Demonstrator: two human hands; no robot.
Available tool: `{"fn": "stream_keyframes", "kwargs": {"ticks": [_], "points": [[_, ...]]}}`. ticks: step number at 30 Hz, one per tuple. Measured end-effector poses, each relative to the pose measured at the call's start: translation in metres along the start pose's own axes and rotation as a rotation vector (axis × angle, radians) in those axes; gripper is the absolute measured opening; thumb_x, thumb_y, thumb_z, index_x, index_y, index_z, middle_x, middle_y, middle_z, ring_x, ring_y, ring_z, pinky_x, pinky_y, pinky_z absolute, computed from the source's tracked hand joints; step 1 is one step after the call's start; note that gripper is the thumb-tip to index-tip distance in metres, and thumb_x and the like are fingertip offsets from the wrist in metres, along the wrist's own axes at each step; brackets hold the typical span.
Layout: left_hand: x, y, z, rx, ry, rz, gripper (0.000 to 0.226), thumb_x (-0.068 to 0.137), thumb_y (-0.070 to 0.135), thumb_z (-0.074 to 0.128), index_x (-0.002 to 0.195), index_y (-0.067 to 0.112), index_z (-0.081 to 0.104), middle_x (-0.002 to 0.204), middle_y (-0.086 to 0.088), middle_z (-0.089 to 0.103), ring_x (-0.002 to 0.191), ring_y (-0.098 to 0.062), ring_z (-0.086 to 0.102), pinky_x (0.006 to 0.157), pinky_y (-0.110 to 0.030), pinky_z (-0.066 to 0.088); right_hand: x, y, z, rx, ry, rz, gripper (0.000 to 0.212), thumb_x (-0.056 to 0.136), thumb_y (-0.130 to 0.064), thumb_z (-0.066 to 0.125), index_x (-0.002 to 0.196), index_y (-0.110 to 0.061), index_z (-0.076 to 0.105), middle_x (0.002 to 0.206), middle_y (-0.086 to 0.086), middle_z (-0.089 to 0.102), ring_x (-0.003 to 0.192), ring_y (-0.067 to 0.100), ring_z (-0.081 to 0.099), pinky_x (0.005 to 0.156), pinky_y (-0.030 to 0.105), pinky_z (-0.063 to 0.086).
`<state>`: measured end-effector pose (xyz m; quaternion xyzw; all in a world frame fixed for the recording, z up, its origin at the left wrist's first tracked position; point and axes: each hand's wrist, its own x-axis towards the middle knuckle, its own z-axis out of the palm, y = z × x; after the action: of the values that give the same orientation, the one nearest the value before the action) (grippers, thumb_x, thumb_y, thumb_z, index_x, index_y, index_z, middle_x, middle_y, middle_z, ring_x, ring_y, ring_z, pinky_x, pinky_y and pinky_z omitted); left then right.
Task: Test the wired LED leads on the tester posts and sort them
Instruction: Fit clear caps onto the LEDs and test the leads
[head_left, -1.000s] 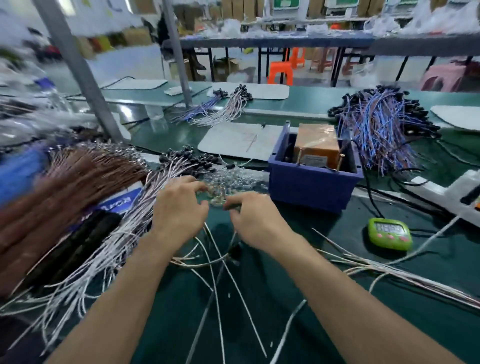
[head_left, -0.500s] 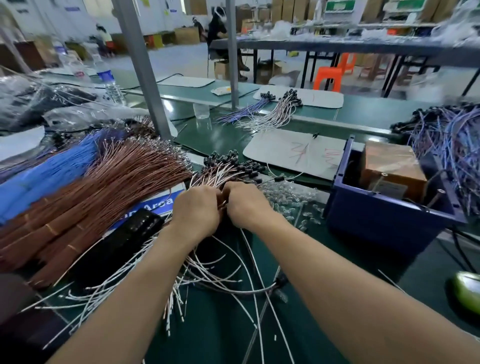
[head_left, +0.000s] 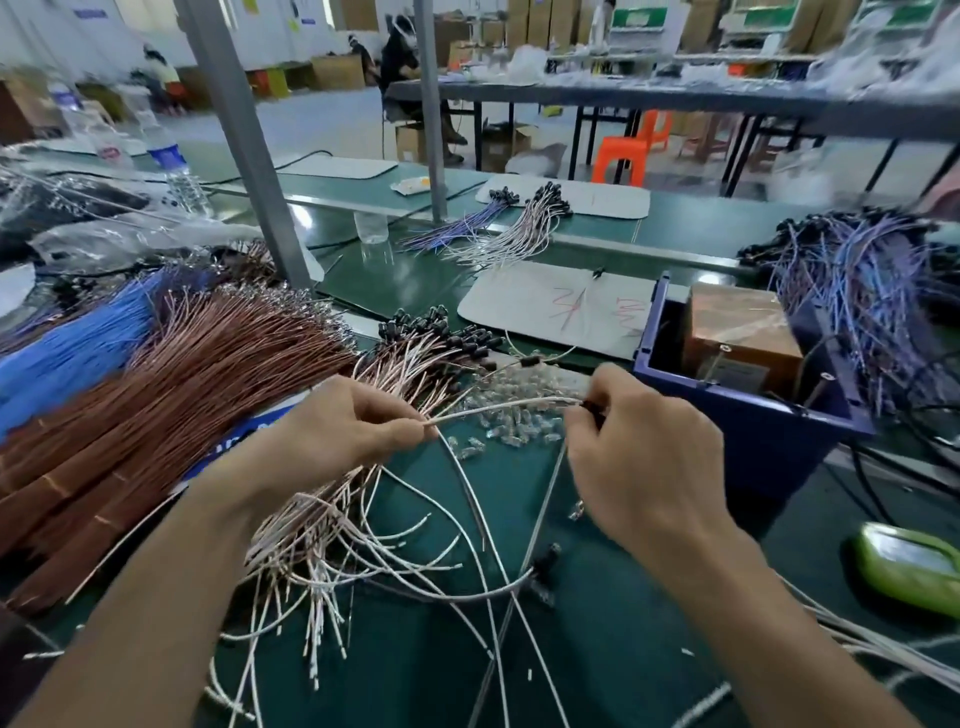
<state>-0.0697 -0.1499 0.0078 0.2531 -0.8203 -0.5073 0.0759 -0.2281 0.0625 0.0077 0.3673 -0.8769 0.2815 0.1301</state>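
At frame centre, the left hand (head_left: 343, 431) and right hand (head_left: 644, 457) each pinched one wired lead (head_left: 509, 406) stretched between them, seemingly not yet tested. The blue tester box (head_left: 743, 431) stood at right. A heap of leads (head_left: 415, 358) lay waiting above the hands, and bundles (head_left: 852, 280) at upper right looked sorted.

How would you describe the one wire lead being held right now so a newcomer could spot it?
Find the dark blue bin on the right; just left of it the right hand and left hand face each other. One pale lead runs between them, its black tip in the right hand. Unlike the loose leads fanned out below, it is stretched nearly straight.
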Motion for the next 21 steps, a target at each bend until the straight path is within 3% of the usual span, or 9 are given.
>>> {"fn": "stream_keyframes", "kwargs": {"ticks": [3,7,11,14,17,19,21], "points": [[-0.009,0.001,-0.007,0.02,-0.133,-0.068,0.017,0.094,0.016,0.07,0.091,0.024,0.084,0.07,0.0,0.066,0.063,-0.005,0.052,0.058,-0.015,0.042,-0.031,0.029,-0.031,-0.028,0.094,0.086,0.021,0.09,-0.034,0.062,0.074,-0.026,0.053,0.049,-0.009,0.051,0.048,0.017,0.046,0.052,0.029,0.03],[-0.006,0.014,0.018,0.045,0.006,0.022,0.013,0.091,0.019,0.076,0.083,0.025,0.084,0.06,0.007,0.066,0.052,0.001,0.051,0.049,-0.011,0.04,-0.075,0.066,-0.048,-0.163,0.025,0.197,0.022,0.083,-0.037,0.064,0.066,-0.027,0.053,0.044,-0.012,0.046,0.05,0.012,0.04,0.052,0.024,0.022],[-0.005,0.042,0.078,0.0,-0.142,0.227,0.003,0.083,0.031,0.084,0.08,0.031,0.084,0.064,0.006,0.072,0.054,-0.006,0.052,0.051,-0.017,0.043,-0.117,0.1,-0.058,-0.242,0.04,0.385,0.019,0.077,-0.025,0.077,0.062,-0.026,0.064,0.053,-0.009,0.057,0.054,0.016,0.04,0.073,0.033,0.031],[0.001,0.056,0.118,-0.045,-0.184,0.35,0.01,0.074,0.041,0.079,0.079,0.034,0.083,0.069,0.0,0.075,0.059,-0.006,0.059,0.056,-0.019,0.045,-0.133,0.122,-0.074,-0.332,0.015,0.412,0.009,0.075,-0.026,0.082,0.082,-0.03,0.077,0.091,-0.006,0.074,0.084,0.023,0.056,0.088,0.038,0.031],[0.006,0.065,0.156,0.031,-0.197,0.418,0.01,0.077,0.041,0.074,0.074,0.034,0.081,0.053,0.005,0.064,0.047,-0.007,0.046,0.049,-0.018,0.035,-0.137,0.124,-0.087,-0.16,-0.047,0.373,0.047,0.078,-0.016,0.08,0.123,-0.028,0.071,0.124,-0.01,0.067,0.116,0.017,0.055,0.105,0.036,0.035],[0.007,0.068,0.181,0.072,-0.215,0.469,0.01,0.081,0.035,0.073,0.073,0.033,0.08,0.052,0.011,0.062,0.044,-0.003,0.045,0.048,-0.015,0.036,-0.134,0.113,-0.09,0.015,-0.043,0.281,0.064,0.083,-0.015,0.077,0.14,-0.036,0.058,0.126,-0.022,0.056,0.121,0.001,0.048,0.107,0.021,0.032],[0.006,0.07,0.202,0.097,-0.247,0.523,0.011,0.082,0.035,0.071,0.075,0.032,0.079,0.057,0.01,0.064,0.05,-0.004,0.049,0.051,-0.021,0.04,-0.127,0.099,-0.083,0.092,-0.077,0.165,0.066,0.087,-0.018,0.071,0.144,-0.043,0.049,0.125,-0.029,0.051,0.116,-0.016,0.042,0.102,0.001,0.026]]}}
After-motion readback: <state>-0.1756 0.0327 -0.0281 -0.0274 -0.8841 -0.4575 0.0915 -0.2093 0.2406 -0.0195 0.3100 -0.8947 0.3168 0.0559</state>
